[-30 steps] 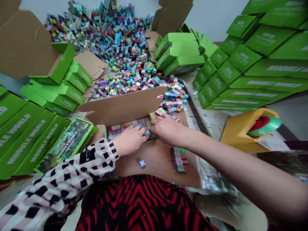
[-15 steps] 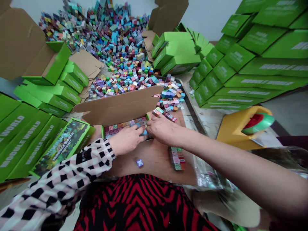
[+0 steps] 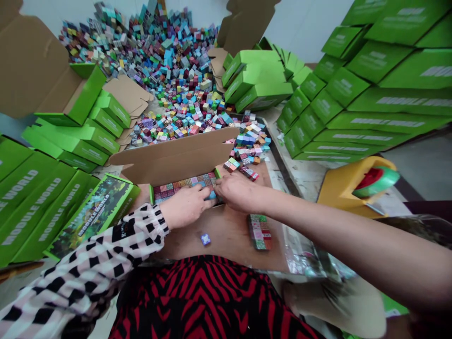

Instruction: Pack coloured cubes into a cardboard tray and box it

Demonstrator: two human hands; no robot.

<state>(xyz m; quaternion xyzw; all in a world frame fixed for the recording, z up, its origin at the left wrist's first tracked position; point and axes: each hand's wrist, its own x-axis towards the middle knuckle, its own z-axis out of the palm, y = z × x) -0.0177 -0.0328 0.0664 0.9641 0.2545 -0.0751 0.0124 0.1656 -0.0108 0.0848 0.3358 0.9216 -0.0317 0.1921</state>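
Observation:
An open green box [image 3: 151, 194] with its brown cardboard lid [image 3: 176, 157] raised stands in front of me, filled with rows of small patterned cubes [image 3: 167, 189]. My left hand [image 3: 187, 205] lies across these cubes near the box's front edge, fingers stretched out to the right. At the box's right end is my right hand [image 3: 237, 190], its fingers bent down and pressed together beside the left fingertips. Whatever it pinches, if anything, is hidden. A single purple-and-white cube [image 3: 205, 239] rests on the brown board nearer to me. Right of it sits a small block of joined cubes [image 3: 260, 231], one marked TNT.
Behind the lid rises a large heap of loose cubes [image 3: 176, 70]. Closed green boxes [image 3: 353, 89] are stacked at right, and more boxes [image 3: 35, 202] stand at left. A yellow tape dispenser [image 3: 337, 188] with green tape is at the right.
My right hand has shifted slightly, its fingers curling down further at the box's right end. The left hand stays nearly still. The whole view has moved a little.

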